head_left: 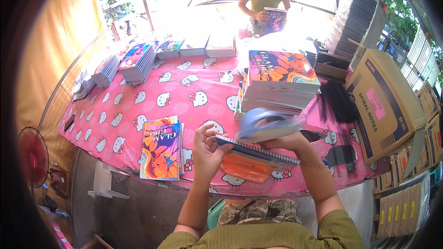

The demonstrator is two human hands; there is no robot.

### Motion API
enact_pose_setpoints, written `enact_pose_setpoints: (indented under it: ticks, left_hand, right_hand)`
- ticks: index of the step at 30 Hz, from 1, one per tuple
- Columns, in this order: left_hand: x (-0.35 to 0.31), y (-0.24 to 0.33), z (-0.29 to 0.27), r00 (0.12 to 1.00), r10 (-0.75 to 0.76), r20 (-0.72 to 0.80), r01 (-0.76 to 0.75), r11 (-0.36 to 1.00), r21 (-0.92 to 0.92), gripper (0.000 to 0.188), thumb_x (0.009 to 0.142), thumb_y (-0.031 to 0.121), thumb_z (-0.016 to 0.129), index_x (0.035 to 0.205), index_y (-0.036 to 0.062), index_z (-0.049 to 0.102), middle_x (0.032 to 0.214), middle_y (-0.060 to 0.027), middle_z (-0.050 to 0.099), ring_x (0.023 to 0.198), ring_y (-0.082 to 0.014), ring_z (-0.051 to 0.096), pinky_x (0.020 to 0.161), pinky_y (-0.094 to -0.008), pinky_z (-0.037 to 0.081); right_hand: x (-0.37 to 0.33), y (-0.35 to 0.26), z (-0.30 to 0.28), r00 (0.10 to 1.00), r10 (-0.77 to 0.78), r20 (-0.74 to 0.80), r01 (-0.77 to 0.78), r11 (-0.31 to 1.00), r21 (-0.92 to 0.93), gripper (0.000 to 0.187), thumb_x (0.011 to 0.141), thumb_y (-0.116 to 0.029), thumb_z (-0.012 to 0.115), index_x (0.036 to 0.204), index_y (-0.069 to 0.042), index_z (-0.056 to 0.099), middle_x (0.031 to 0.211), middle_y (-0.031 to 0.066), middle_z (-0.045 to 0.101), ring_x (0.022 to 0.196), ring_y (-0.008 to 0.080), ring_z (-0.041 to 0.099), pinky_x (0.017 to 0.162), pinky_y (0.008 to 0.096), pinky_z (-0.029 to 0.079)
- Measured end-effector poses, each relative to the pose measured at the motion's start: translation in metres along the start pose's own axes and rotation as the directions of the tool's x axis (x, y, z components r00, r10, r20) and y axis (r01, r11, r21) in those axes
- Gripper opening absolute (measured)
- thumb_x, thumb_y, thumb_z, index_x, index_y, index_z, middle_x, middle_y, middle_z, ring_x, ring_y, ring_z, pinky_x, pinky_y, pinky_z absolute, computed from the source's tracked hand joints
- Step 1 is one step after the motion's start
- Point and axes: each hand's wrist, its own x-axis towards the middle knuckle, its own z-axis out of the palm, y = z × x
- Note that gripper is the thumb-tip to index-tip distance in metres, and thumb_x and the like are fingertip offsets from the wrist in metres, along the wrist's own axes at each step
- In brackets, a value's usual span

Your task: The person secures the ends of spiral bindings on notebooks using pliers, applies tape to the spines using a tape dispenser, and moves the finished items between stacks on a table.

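A spiral notebook [258,151] with a dark blue edge is held slantwise over the near side of the table. My left hand [207,150] grips its left end, thumb on the edge, other fingers curled behind. A black plastic coil [314,163] runs along that edge and sticks out past the right end. Below the notebook shows an orange panel [247,168]; whether it is its cover is unclear. My right hand [284,142] is curled at the notebook's far side, partly hidden. Over it is a blue and whitish shape [267,125], smeared by motion, whose kind I cannot make out.
Colourful notebooks [160,150] lie at left on the pink tablecloth [180,97]. A tall notebook stack [281,71] stands ahead, more stacks [137,64] behind. Black coils [339,103] and an open carton [385,106] are at right. Across the table a person [265,0] holds a notebook.
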Motion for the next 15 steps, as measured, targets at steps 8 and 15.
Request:
enact_pose_setpoints:
  ticks: [8,15]
  left_hand:
    - [-0.001,-0.013,-0.016,0.996,-0.085,-0.011,0.084,0.992,-0.089,0.034,0.078,-0.012,0.069,0.111,-0.0051,0.065,0.091,-0.0068,0.067,0.081,-0.0091,0.063,0.072,-0.0217,0.055]
    - [0.02,-0.006,-0.024,0.937,-0.239,0.255,0.293,0.935,-0.2,0.019,0.077,-0.008,0.071,0.094,-0.0033,0.065,0.096,-0.0107,0.068,0.08,-0.0105,0.065,0.072,-0.0223,0.055]
  right_hand:
    - [0.011,0.008,0.017,0.983,0.182,-0.008,-0.183,0.982,-0.038,0.039,0.066,-0.001,0.069,0.104,-0.005,0.062,0.094,0.0067,0.065,0.087,0.016,0.063,0.068,0.0306,0.052]
    - [-0.067,0.069,0.004,0.94,0.096,-0.329,-0.339,0.389,-0.857,0.041,0.071,-0.02,0.07,0.109,-0.009,0.06,0.132,0.018,0.047,0.118,0.0331,0.049,0.09,0.0442,0.044]
